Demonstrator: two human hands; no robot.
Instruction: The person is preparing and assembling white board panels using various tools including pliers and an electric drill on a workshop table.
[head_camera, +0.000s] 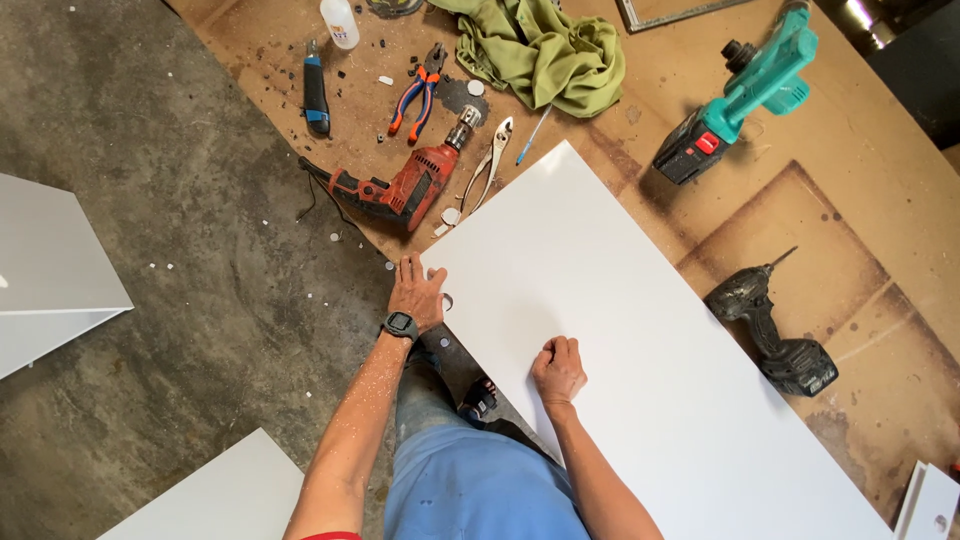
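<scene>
A large white board lies on a brown sheet of hardboard on the floor. My left hand, with a dark watch on the wrist, rests flat with fingers apart at the board's left edge, next to a small round hole. My right hand sits on the board's surface with the fingers curled in a loose fist; whether it holds something small I cannot tell.
A red corded drill, pliers, silver pliers, a utility knife, a green cloth, a teal power tool and a black cordless driver lie around. Other white panels rest on the concrete floor.
</scene>
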